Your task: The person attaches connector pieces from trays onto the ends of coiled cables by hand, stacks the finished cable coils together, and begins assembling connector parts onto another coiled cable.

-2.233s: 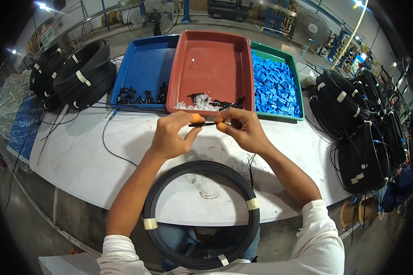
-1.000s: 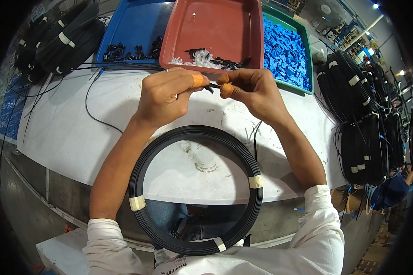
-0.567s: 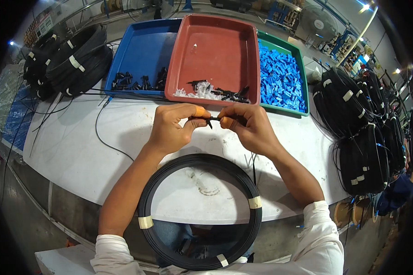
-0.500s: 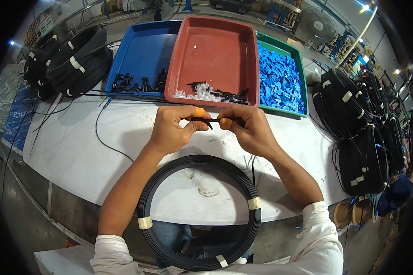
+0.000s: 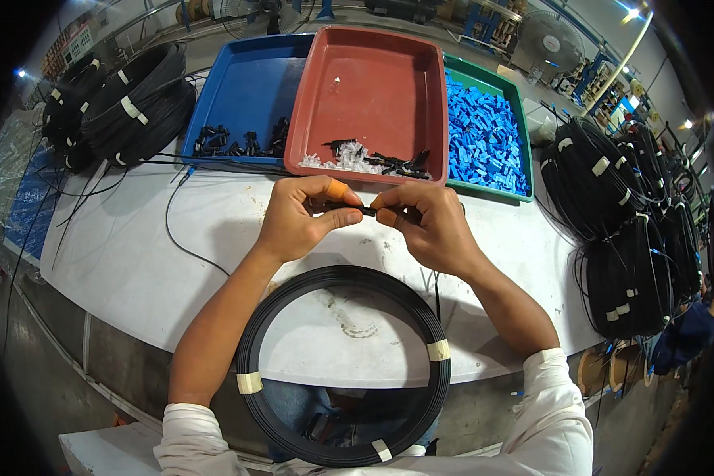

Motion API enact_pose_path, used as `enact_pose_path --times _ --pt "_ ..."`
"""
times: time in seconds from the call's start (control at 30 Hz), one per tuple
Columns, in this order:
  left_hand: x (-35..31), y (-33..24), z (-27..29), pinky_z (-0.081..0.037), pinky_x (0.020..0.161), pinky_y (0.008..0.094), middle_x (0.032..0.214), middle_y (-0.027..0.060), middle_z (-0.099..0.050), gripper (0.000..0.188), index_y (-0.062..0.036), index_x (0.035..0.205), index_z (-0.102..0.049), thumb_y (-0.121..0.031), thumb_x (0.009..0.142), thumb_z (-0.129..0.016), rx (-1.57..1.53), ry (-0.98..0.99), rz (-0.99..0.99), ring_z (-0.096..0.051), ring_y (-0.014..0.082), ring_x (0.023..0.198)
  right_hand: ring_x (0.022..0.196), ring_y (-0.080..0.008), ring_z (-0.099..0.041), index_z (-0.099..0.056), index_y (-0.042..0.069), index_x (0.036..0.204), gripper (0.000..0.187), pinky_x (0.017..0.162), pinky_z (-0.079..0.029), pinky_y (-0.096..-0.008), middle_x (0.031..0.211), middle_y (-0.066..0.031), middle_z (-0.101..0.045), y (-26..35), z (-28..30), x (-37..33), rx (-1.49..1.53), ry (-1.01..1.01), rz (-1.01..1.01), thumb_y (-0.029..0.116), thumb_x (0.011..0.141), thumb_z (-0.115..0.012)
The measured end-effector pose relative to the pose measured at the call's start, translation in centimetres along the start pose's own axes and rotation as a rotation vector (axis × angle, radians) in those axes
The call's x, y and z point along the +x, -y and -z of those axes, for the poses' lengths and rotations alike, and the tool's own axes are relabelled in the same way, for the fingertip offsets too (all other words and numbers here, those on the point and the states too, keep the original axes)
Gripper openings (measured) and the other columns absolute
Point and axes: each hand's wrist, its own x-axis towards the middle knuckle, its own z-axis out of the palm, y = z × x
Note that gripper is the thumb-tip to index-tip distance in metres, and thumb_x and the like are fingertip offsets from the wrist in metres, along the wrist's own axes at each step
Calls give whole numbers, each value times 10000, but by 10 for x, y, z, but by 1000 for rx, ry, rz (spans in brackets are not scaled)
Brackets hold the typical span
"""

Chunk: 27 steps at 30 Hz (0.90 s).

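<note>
Above the table, just in front of the red tray, my two hands come together at the fingertips. My left hand (image 5: pixel 293 224) pinches a slim black plastic piece (image 5: pixel 366 210) between thumb and forefinger. From the other side my right hand (image 5: pixel 432 226) grips a black cable end or fitting that meets it; the fingers hide most of that. Both hands are closed, with orange tape on some fingers. Below them a coil of black cable (image 5: pixel 435 397), bound with pale tape, lies partly on the table and partly over my lap.
A blue tray (image 5: pixel 246 75) holds black fittings. The red tray (image 5: pixel 373 87) has white and black small parts, and the green tray (image 5: pixel 517 111) has many blue clips. Black cable coils stand at left (image 5: pixel 139 103) and right (image 5: pixel 587 182) of the white table (image 5: pixel 214 214).
My fingertips have shifted slightly, and the black pieces between them now sit nearly in one line. A dark tip that pointed down between the hands no longer shows.
</note>
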Motion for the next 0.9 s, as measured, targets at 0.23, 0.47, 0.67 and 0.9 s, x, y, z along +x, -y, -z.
enact_pose_path --times 0.23,0.47,0.67,0.9 --pt "0 0 -3 -546 762 236 914 63 -723 188 12 980 -712 -39 818 -793 -3 6 8 -675 107 830 680 -255 -666 -724 -22 947 107 619 -512 -353 851 -156 -704 -2 -5 -1 -6 -56 52 9 845 -711" --pt "-1 -1 -7 -562 803 270 956 108 -696 188 60 1044 -657 36 863 -701 -9 37 -55 -686 143 867 696 -298 -677 -706 4 927 111 612 -517 -367 826 -143 -687 -11 -15 -4 -123 -159 211 -15 818 -714" --pt "-2 -8 -8 -553 764 272 967 92 -682 185 46 1037 -639 11 859 -674 302 55 -76 -665 120 845 702 -297 -683 -690 -1 914 116 610 -521 -369 822 -136 -684 -16 -20 -3 -124 -193 227 -26 804 -719" --pt "-3 -7 -12 -526 682 256 882 51 -632 149 17 991 -607 -29 856 -652 374 20 -124 -587 83 739 673 -258 -675 -659 -5 969 217 602 -525 -352 841 -117 -689 -5 -7 -2 -24 -107 118 -59 772 -734"
